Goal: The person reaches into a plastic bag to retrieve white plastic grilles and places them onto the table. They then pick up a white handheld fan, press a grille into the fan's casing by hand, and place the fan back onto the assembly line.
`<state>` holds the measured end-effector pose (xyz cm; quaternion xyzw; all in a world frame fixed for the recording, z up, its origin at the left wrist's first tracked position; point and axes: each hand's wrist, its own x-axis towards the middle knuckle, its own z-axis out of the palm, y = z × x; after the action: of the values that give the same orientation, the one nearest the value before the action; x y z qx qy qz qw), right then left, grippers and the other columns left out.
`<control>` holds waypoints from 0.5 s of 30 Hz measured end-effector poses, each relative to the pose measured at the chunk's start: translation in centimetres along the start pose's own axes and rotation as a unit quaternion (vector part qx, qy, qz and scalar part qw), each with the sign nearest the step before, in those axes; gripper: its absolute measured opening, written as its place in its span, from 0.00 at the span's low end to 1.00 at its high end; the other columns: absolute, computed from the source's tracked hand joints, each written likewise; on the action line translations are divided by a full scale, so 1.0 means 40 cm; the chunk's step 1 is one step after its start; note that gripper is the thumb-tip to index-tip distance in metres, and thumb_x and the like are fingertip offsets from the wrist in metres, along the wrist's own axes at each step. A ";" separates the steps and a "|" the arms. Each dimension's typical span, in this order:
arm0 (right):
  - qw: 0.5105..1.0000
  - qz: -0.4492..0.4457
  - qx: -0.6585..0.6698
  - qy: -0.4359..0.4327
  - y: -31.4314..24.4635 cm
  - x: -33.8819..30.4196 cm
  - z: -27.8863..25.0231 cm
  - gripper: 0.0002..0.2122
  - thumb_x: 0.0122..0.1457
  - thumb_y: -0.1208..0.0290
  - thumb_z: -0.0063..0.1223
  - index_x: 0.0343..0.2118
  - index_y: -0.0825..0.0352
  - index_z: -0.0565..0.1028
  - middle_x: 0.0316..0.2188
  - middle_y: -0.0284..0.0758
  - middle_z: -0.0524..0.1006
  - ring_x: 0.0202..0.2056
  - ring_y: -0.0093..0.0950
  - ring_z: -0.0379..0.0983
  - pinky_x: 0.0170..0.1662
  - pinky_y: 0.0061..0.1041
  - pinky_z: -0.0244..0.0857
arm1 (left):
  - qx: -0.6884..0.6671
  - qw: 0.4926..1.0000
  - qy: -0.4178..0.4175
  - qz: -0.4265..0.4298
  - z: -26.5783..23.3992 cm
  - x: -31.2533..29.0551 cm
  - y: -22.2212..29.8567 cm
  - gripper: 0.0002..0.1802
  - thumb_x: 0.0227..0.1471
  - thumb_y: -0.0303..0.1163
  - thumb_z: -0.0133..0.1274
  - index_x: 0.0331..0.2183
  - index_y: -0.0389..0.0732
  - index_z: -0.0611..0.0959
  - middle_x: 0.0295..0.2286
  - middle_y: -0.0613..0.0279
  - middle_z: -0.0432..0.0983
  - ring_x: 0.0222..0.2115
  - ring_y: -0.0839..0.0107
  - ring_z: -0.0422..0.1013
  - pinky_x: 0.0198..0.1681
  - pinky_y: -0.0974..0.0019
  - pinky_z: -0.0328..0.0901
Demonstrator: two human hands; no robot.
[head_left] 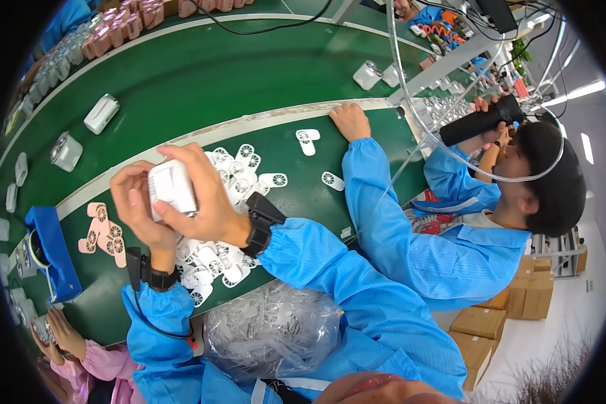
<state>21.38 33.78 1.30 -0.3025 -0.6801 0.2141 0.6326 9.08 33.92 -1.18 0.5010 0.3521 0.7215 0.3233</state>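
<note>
Both of my hands are closed around a white rounded plastic housing (172, 187) with vent slots on one side, held up above the green table. My left hand (136, 202) grips it from the left, and my right hand (212, 195) wraps it from the right with the thumb across its lower part. Underneath and beyond my hands lies a loose pile of white flat covers (239, 176) with round spoked grilles. More of these covers (212, 262) are heaped close to my wrists. To the left sits a small group of pink covers (101, 232) of the same shape.
A clear plastic bag of parts (269, 330) rests against me. At left stands a blue tape holder (52, 256). White housings (102, 113) sit on the green belt (236, 74) beyond a pale rail. Co-workers sit on both sides; a blue sleeve (374, 195) reaches the table at right.
</note>
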 end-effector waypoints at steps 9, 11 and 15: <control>1.000 -0.005 -0.012 -0.003 -0.001 -0.001 0.015 0.29 0.54 0.68 0.65 0.58 0.71 0.69 0.43 0.46 0.73 0.40 0.38 0.74 0.42 0.34 0.69 | -0.007 1.000 -0.015 -0.018 0.001 0.011 0.039 0.22 0.66 0.43 0.42 0.48 0.31 0.72 0.41 0.50 0.75 0.41 0.65 0.72 0.45 0.63 0.68; 1.000 -0.003 -0.007 -0.005 -0.008 0.003 0.019 0.29 0.54 0.69 0.64 0.58 0.71 0.68 0.43 0.46 0.73 0.41 0.37 0.74 0.43 0.34 0.70 | 0.000 1.000 -0.009 -0.005 -0.001 0.015 0.040 0.22 0.66 0.42 0.42 0.47 0.31 0.72 0.41 0.50 0.75 0.40 0.66 0.72 0.44 0.63 0.68; 1.000 0.002 -0.008 -0.009 -0.032 0.001 0.030 0.26 0.55 0.69 0.64 0.56 0.70 0.70 0.43 0.46 0.74 0.42 0.38 0.74 0.45 0.34 0.70 | 0.011 1.000 0.001 0.012 -0.011 0.010 0.050 0.21 0.66 0.41 0.42 0.46 0.31 0.73 0.41 0.51 0.76 0.39 0.67 0.72 0.42 0.65 0.67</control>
<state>20.01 32.99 2.07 -0.3069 -0.6869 0.2129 0.6235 8.33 33.08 0.57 0.5078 0.3543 0.7219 0.3090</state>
